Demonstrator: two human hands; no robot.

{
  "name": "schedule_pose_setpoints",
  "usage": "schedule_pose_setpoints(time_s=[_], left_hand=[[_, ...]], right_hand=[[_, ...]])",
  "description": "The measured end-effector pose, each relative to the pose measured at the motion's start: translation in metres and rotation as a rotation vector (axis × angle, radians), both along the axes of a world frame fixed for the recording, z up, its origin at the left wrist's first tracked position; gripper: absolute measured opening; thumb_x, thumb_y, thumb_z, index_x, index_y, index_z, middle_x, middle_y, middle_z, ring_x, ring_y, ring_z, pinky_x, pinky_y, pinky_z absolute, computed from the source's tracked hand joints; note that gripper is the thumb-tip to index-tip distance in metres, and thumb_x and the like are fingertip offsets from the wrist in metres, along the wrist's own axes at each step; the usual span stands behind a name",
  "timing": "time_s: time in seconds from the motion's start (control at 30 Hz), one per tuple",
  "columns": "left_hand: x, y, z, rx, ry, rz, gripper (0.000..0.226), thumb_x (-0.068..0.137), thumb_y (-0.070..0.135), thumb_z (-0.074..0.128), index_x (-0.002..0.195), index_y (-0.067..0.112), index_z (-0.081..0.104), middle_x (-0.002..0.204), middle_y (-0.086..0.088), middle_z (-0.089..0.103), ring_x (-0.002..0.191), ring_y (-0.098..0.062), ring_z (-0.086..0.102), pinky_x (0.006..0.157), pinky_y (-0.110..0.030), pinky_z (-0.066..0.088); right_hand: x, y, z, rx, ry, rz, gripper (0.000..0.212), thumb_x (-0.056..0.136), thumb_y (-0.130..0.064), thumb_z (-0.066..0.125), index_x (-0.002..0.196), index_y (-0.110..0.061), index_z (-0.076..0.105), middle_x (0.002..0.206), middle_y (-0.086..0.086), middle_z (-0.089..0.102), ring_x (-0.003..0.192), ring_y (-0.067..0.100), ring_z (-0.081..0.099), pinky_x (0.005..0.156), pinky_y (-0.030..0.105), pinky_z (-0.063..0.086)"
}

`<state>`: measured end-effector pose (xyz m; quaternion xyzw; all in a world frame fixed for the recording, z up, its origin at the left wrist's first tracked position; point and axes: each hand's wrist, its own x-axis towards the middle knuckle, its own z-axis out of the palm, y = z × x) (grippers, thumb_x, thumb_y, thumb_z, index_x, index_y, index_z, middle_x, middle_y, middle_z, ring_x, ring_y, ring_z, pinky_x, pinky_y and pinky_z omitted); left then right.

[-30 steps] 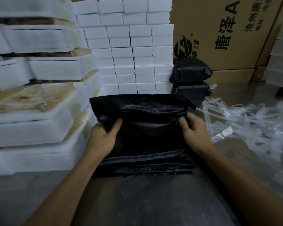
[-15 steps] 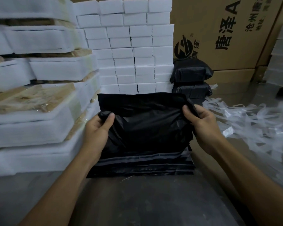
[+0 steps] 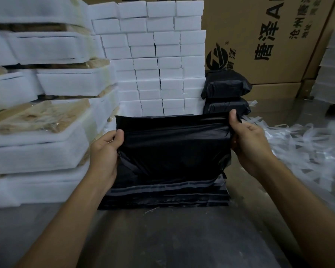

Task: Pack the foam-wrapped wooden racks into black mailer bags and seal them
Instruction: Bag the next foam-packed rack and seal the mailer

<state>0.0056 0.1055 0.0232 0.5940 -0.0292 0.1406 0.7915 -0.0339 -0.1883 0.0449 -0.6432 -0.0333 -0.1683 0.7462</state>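
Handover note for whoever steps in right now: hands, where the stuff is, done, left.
Left hand: gripping the left edge of the black mailer bag, thumb on top.
Right hand: pinching the bag's upper right corner.
The bag is held up over the stack of flat mailer bags on the table; whether a rack is inside it cannot be told.
Foam-wrapped racks are stacked to the left.
Done: two sealed black parcels are stacked at the back right.
Left: fill and seal this bag, then pack the remaining racks.

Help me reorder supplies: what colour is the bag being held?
Black, slightly glossy; the head view shows it.
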Motion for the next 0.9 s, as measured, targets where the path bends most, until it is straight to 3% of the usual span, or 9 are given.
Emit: schedule_pose_setpoints(time_s=[0.13, 0.3, 0.4, 0.5, 0.57, 0.63, 0.73, 0.8, 0.9], left_hand=[[0.001, 0.001, 0.001, 0.032, 0.034, 0.057, 0.025, 0.095, 0.018, 0.061, 0.074, 0.018, 0.075, 0.094, -0.006, 0.074, 0.096, -0.023, 0.069, 0.087, -0.034, 0.053], [-0.005, 0.003, 0.005, 0.176, 0.058, 0.288, 0.020, 0.091, 0.020, 0.069, 0.076, 0.031, 0.076, 0.077, 0.014, 0.072, 0.079, -0.006, 0.067, 0.082, -0.026, 0.051], [-0.006, 0.001, 0.011, 0.229, 0.077, 0.327, 0.012, 0.090, 0.018, 0.069, 0.087, 0.028, 0.075, 0.055, 0.019, 0.065, 0.056, 0.001, 0.061, 0.067, -0.019, 0.048], [-0.007, 0.005, 0.021, 0.178, 0.190, 0.239, 0.007, 0.093, 0.016, 0.062, 0.096, 0.019, 0.068, 0.042, 0.004, 0.056, 0.035, -0.013, 0.051, 0.044, -0.023, 0.041], [-0.009, 0.007, 0.028, 0.065, 0.266, 0.092, 0.010, 0.097, 0.024, 0.056, 0.100, 0.015, 0.059, 0.062, -0.005, 0.072, 0.051, -0.020, 0.069, 0.042, -0.022, 0.048], [-0.011, 0.008, 0.031, -0.070, 0.330, -0.011, 0.029, 0.098, 0.040, 0.052, 0.100, 0.011, 0.058, 0.079, -0.013, 0.075, 0.071, -0.027, 0.075, 0.047, -0.024, 0.054], [-0.013, 0.009, 0.033, -0.188, 0.398, -0.020, 0.050, 0.087, 0.059, 0.060, 0.095, 0.010, 0.057, 0.077, -0.018, 0.074, 0.075, -0.031, 0.075, 0.049, -0.030, 0.057], [-0.014, 0.007, 0.033, -0.211, 0.414, 0.002, 0.053, 0.081, 0.059, 0.067, 0.097, 0.009, 0.057, 0.070, -0.015, 0.073, 0.073, -0.030, 0.075, 0.049, -0.030, 0.056], [-0.017, 0.006, 0.034, -0.222, 0.415, -0.016, 0.048, 0.082, 0.051, 0.069, 0.098, 0.007, 0.061, 0.066, -0.012, 0.072, 0.072, -0.028, 0.075, 0.049, -0.029, 0.056]], right_hand=[[-0.003, -0.004, 0.006, 0.085, 0.127, 0.062, 0.050, 0.078, -0.062, 0.064, 0.065, -0.028, 0.031, 0.052, -0.007, 0.021, 0.043, 0.009, 0.019, 0.041, 0.021, 0.022], [-0.011, -0.018, 0.014, 0.019, 0.318, 0.200, 0.047, 0.088, -0.048, 0.061, 0.063, -0.026, 0.028, 0.051, -0.007, 0.018, 0.040, 0.009, 0.014, 0.036, 0.021, 0.016], [-0.012, -0.022, 0.019, 0.100, 0.374, 0.193, 0.034, 0.094, -0.047, 0.056, 0.075, -0.024, 0.041, 0.047, -0.007, 0.026, 0.036, 0.008, 0.033, 0.035, 0.019, 0.028], [-0.009, -0.020, 0.020, 0.185, 0.393, 0.141, 0.045, 0.096, -0.058, 0.049, 0.098, -0.013, 0.057, 0.056, 0.003, 0.063, 0.059, 0.016, 0.071, 0.041, 0.019, 0.048], [-0.007, -0.020, 0.020, 0.222, 0.411, 0.145, 0.061, 0.095, -0.064, 0.044, 0.107, -0.006, 0.060, 0.075, 0.012, 0.075, 0.074, 0.021, 0.077, 0.045, 0.020, 0.053], [-0.007, -0.020, 0.019, 0.234, 0.426, 0.134, 0.060, 0.098, -0.061, 0.043, 0.106, -0.005, 0.061, 0.077, 0.014, 0.076, 0.073, 0.022, 0.077, 0.045, 0.020, 0.054], [-0.007, -0.017, 0.016, 0.202, 0.441, 0.070, 0.032, 0.101, -0.039, 0.054, 0.100, -0.009, 0.065, 0.068, 0.011, 0.074, 0.060, 0.016, 0.074, 0.044, 0.019, 0.052], [-0.008, -0.015, 0.014, 0.178, 0.447, 0.058, 0.019, 0.096, -0.026, 0.063, 0.096, -0.008, 0.068, 0.069, 0.010, 0.074, 0.061, 0.015, 0.074, 0.045, 0.019, 0.053], [-0.010, -0.017, 0.013, 0.140, 0.412, 0.092, 0.021, 0.072, -0.021, 0.080, 0.087, -0.009, 0.074, 0.073, 0.006, 0.075, 0.067, 0.013, 0.074, 0.051, 0.018, 0.054]])
